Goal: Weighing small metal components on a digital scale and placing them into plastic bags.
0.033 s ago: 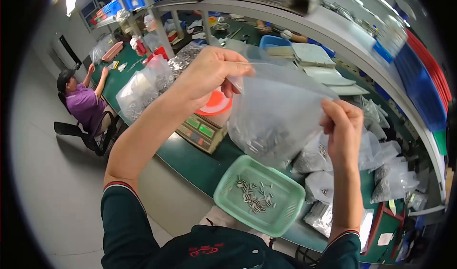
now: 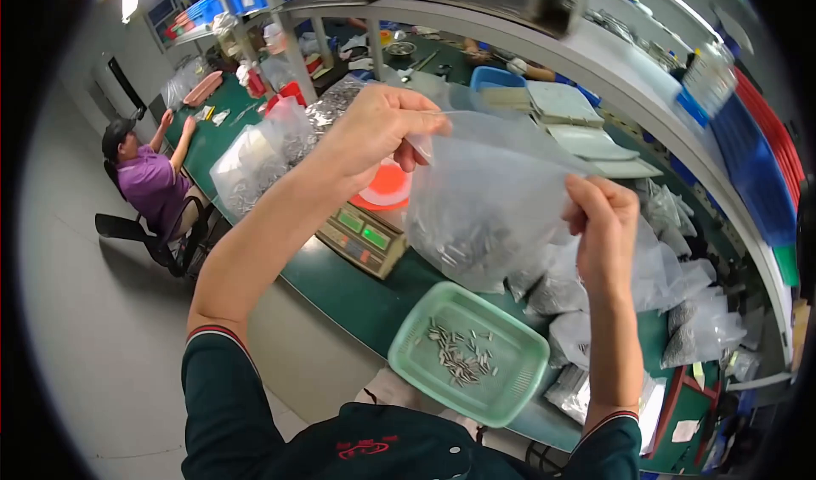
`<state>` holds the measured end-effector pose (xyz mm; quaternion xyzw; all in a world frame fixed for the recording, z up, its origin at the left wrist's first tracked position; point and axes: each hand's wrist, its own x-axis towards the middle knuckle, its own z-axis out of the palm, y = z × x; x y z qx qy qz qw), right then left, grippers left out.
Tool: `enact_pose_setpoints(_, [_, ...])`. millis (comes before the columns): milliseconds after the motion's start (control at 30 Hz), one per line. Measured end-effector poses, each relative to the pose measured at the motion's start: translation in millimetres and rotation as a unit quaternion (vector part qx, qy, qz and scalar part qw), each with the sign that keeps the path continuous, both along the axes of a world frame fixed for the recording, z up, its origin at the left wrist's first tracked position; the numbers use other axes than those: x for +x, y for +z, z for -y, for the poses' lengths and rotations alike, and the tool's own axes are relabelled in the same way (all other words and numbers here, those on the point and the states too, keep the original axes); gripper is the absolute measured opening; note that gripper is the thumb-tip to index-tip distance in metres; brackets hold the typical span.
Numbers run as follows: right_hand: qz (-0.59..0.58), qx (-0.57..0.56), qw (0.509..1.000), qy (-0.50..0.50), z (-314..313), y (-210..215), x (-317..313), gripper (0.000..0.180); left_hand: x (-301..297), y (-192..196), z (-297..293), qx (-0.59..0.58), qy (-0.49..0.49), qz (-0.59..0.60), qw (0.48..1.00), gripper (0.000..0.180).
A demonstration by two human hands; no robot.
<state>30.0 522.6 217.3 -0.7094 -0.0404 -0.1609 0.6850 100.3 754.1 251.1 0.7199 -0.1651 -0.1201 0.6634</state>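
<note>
A clear plastic bag (image 2: pixel 501 170) hangs in the air between my hands, with small grey metal pins (image 2: pixel 472 246) gathered at its bottom. My left hand (image 2: pixel 387 132) pinches its upper left corner between thumb and fingers. At the upper right corner, my right hand (image 2: pixel 603 212) is closed on the bag's edge. Below, a light green plastic basket (image 2: pixel 529 376) stands at the bench's near edge, with a loose pile of short metal pins (image 2: pixel 463 357) in it. A weighing scale (image 2: pixel 364 238) with a lit green display is left of the bag, beneath an orange-red round pan (image 2: pixel 387 187).
Several filled plastic bags (image 2: pixel 688 336) crowd the green bench (image 2: pixel 327 278) at right. More bags (image 2: pixel 255 161) lie at left. A shelf (image 2: pixel 629 76) crosses above, holding a clear bottle (image 2: pixel 710 76) and blue trays (image 2: pixel 752 157). A seated person (image 2: pixel 153 178) in purple works at far left.
My right hand has come slightly left with its corner of the bag. The basket and bench appear shifted a little in the picture. Both hands keep their hold.
</note>
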Motion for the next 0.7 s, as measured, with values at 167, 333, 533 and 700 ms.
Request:
enact_pose_setpoints(167, [-0.023, -0.071, 0.997, 0.026, -85.6, -34.2, 89.3, 0.029, 65.0, -37.0, -86.4, -0.008, 0.104, 0.027, 0.994, 0.014])
enact_pose_setpoints(333, [-0.013, -0.185, 0.982, 0.012, -135.9, -61.7, 161.8, 0.029, 120.3, -83.4, -135.8, -0.029, 0.188, 0.032, 0.981, 0.014])
enact_pose_setpoints(533, [-0.048, -0.264, 0.963, -0.018, -156.4, -103.1, 210.0, 0.029, 160.7, -138.8, -153.6, -0.048, 0.204, 0.014, 0.978, 0.013])
enact_pose_setpoints(700, [-0.084, -0.378, 0.921, 0.036, -157.5, -97.2, 219.9, 0.030, 170.1, -147.5, -158.1, -0.018, 0.201, 0.012, 0.979, 0.016])
